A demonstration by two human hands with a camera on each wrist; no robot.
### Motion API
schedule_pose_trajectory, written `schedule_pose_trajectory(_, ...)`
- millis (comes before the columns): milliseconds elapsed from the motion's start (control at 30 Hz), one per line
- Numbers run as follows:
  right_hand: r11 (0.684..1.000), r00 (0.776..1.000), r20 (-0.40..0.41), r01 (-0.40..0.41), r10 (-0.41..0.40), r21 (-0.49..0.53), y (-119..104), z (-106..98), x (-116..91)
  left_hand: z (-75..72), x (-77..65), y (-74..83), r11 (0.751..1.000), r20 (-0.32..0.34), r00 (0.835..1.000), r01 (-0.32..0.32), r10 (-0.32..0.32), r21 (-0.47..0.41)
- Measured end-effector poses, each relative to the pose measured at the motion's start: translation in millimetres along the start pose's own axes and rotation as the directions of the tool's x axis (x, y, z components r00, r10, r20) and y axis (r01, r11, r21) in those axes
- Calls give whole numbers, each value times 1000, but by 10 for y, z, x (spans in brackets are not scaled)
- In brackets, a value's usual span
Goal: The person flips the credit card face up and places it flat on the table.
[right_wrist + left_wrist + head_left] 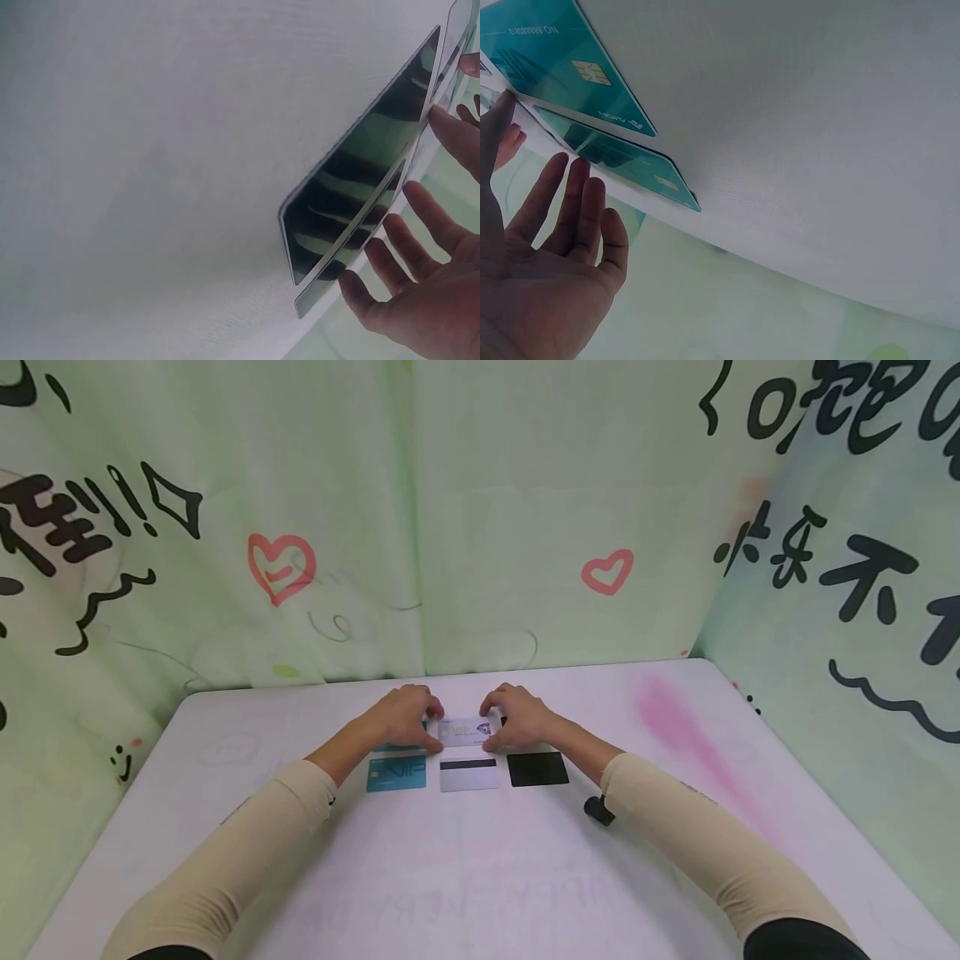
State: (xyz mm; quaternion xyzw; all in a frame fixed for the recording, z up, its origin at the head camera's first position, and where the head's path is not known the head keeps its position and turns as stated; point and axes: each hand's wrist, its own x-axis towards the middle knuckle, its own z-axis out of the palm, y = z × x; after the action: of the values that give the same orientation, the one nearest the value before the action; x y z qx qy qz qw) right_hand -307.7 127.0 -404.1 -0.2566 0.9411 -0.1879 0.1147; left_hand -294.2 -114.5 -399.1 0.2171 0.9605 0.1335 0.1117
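At the far side of the table, my left hand (401, 717) and right hand (527, 718) hold a white bank-style card (463, 732) between them. Each thumb is at its lower edge and each index finger at its upper edge, one hand per end. Beneath the left hand lies a teal card (630, 161), mostly hidden in the head view; under the right hand is a dark card (361, 231). A nearer row holds a teal VIP card (396, 773), a white card with a black stripe (468, 775) and a black card (537, 769).
The white table (465, 877) has rounded far corners and a pink smear (686, 735) at right. Behind it hangs a pale green curtain (487, 502) with black writing and red hearts. A small black device (598, 811) sits at the right wrist.
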Motion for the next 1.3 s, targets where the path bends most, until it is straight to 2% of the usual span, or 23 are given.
schedule_pose_trajectory(267, 1000, 1000, -8, 4, -4, 5, -10, -3, -32, 14, -29, 25, 1000, -28, 1000, -3, 3, 10)
schedule_pose_trajectory(433, 999, 998, -52, 40, -39, 3, -11, 6, -94, 22, -99, 48, 998, -70, 996, -62, 60, -24)
schedule_pose_trajectory(633, 995, 990, -100, 99, -98, 2, -83, -5, -175, 2, -197, 70, 991, -73, 992, -109, 103, -78)
schedule_pose_trajectory(967, 989, 989, 15, 148, -147, -13, -219, -29, -366, 37, -330, 121, 980, -40, 986, -168, 164, -111)
schedule_pose_trajectory(1133, 991, 990, 65, 128, -125, -39, -279, -26, -444, 67, -393, 186, 981, -11, 990, -140, 139, -135)
schedule_pose_trajectory(1300, 993, 991, 88, 102, -96, -61, -326, -22, -504, 89, -431, 216, 977, -18, 986, -167, 166, -132)
